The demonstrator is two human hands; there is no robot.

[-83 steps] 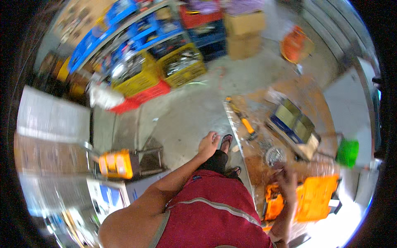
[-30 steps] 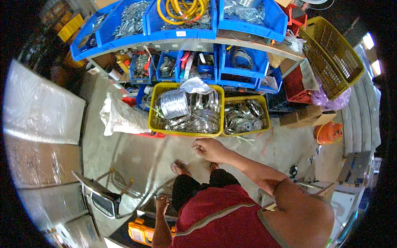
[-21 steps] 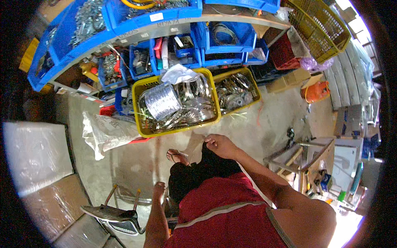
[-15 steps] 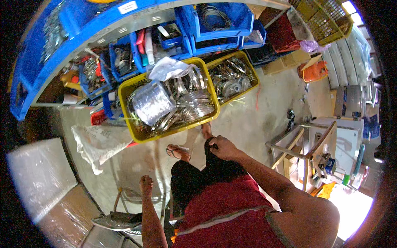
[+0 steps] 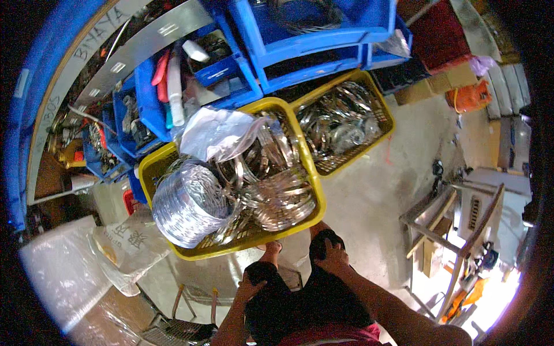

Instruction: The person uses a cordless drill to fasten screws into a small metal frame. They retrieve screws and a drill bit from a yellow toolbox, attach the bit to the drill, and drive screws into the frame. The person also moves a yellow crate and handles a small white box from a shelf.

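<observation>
My left hand rests on my left knee, fingers spread on the dark shorts. My right hand lies on my right knee the same way. Neither hand holds anything. Right in front of my knees stands a yellow crate full of shiny metal band clamps, with a coil of silver flexible duct and a crumpled clear plastic bag on top. A second yellow crate with more metal rings stands to its right.
Blue storage bins with parts fill the shelving above the crates. A white sack lies at the left, a metal frame stand at the right, an orange object by the far wall, and a metal stool beneath me.
My view has swung from the workbench to the shelving and closed in on the yellow crates. Both hands have come down from mid-air onto my knees.
</observation>
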